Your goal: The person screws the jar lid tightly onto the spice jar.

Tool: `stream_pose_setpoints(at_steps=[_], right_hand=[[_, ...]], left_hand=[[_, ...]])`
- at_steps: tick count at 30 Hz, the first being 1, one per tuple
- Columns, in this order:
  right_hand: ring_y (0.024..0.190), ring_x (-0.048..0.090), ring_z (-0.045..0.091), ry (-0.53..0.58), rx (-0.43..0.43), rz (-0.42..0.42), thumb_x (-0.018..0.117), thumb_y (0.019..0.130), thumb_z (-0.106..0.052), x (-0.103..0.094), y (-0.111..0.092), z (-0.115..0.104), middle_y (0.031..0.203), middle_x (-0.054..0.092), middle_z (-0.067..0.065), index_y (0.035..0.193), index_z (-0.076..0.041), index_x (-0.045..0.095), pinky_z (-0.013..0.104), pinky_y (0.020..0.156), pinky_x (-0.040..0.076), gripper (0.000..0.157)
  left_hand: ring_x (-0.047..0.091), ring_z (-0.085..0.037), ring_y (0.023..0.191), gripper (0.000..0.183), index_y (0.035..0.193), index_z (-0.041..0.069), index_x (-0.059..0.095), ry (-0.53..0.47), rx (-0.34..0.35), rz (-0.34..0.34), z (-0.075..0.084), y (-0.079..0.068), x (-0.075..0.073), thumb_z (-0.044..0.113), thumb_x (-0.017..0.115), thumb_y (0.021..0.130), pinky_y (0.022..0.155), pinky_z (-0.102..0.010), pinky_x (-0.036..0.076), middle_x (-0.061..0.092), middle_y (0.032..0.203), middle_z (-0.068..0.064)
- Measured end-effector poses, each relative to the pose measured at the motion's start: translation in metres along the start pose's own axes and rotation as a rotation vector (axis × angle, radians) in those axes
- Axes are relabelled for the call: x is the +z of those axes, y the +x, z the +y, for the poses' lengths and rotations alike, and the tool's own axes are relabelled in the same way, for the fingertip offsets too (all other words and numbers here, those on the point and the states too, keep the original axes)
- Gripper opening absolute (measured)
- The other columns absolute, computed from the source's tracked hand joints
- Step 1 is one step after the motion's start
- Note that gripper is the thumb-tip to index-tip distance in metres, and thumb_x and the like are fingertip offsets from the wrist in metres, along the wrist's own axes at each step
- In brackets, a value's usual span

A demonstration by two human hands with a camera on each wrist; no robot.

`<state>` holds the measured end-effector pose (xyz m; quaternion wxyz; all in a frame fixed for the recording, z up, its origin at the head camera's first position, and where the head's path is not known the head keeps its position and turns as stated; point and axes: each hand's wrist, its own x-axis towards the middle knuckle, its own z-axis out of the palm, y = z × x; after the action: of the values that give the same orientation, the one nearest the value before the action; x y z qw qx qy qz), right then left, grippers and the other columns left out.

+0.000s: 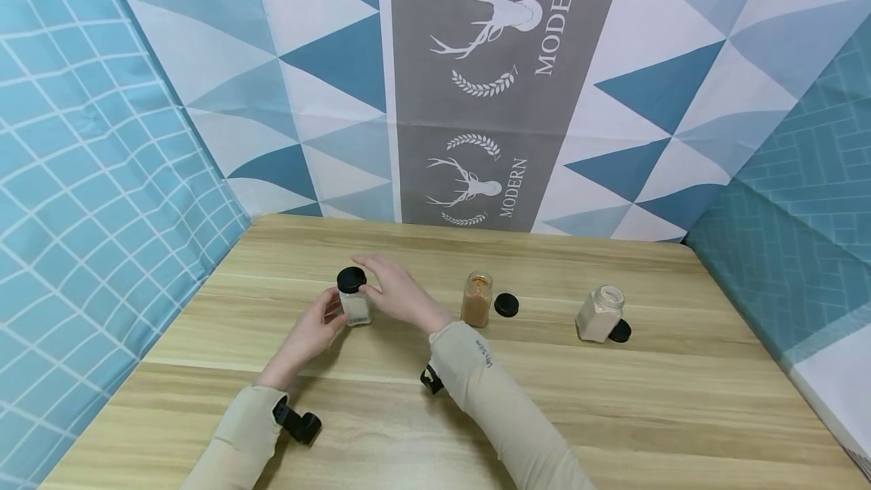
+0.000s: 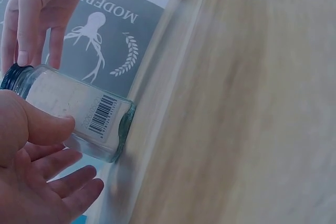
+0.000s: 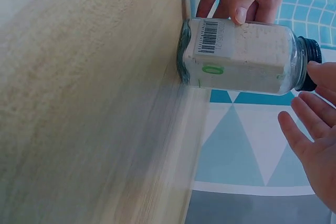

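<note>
A square glass jar [image 1: 355, 308] of whitish powder, topped by a black screw lid [image 1: 351, 280], stands on the left half of the table. My left hand [image 1: 317, 324] holds it from the left; in the left wrist view, the thumb presses beside the barcode label [image 2: 102, 115]. At the lid is my right hand [image 1: 401, 289], its thumb touching the lid's side while its fingers spread loosely around it. The right wrist view gives the jar [image 3: 241, 56] a green mark, with the lid [image 3: 310, 64] at the right thumb.
An uncapped jar of orange-brown grains [image 1: 477, 305] stands right of my right hand, a black lid [image 1: 506, 305] beside it. Farther right is an uncapped jar of pale powder [image 1: 599, 316], with another black lid [image 1: 620, 331]. Patterned cloth [image 1: 469, 97] hangs behind the wooden table [image 1: 653, 399].
</note>
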<state>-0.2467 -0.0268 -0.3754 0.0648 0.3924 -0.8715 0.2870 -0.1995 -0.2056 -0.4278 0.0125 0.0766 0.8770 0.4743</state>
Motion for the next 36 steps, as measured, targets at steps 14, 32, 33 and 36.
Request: stream_pose_setpoints(at_steps=[14,32,33,36], right_hand=[[0.129,0.038,0.016,0.055,-0.070,-0.045,0.047,0.093,-0.007,0.0043,0.0002,0.0007,0.140,0.042,0.008,0.137,-0.007,0.038,0.021,0.107,0.027,0.045],[0.126,0.041,0.017,0.053,-0.103,-0.025,0.052,0.092,-0.009,0.0024,0.0007,0.0014,0.136,0.045,0.009,0.135,-0.005,0.039,0.023,0.106,0.030,0.046],[0.127,0.041,0.017,0.050,-0.105,-0.031,0.051,0.092,-0.009,0.0025,0.0007,0.0016,0.136,0.044,0.009,0.136,-0.006,0.039,0.023,0.106,0.030,0.046],[0.127,0.040,0.017,0.049,-0.112,-0.053,0.048,0.093,-0.007,0.0027,0.0009,0.0017,0.137,0.044,0.009,0.137,-0.006,0.038,0.023,0.106,0.030,0.045]], left_hand=[[0.036,-0.043,0.124,0.049,0.135,-0.007,0.026,-0.050,0.018,-0.020,-0.0023,0.0014,0.0023,0.001,0.046,0.092,0.103,-0.051,0.032,0.036,0.135,-0.031],[0.039,-0.044,0.123,0.050,0.136,-0.006,0.028,-0.036,0.004,-0.018,-0.0035,0.0017,0.0024,0.004,0.048,0.092,0.101,-0.051,0.034,0.038,0.134,-0.031],[0.039,-0.043,0.123,0.050,0.136,-0.006,0.028,-0.036,0.002,-0.019,-0.0034,0.0019,0.0025,0.004,0.048,0.092,0.101,-0.051,0.034,0.038,0.134,-0.031],[0.037,-0.044,0.124,0.049,0.135,-0.007,0.028,-0.042,0.005,-0.021,-0.0033,0.0026,0.0026,0.003,0.048,0.092,0.102,-0.051,0.033,0.037,0.134,-0.031]])
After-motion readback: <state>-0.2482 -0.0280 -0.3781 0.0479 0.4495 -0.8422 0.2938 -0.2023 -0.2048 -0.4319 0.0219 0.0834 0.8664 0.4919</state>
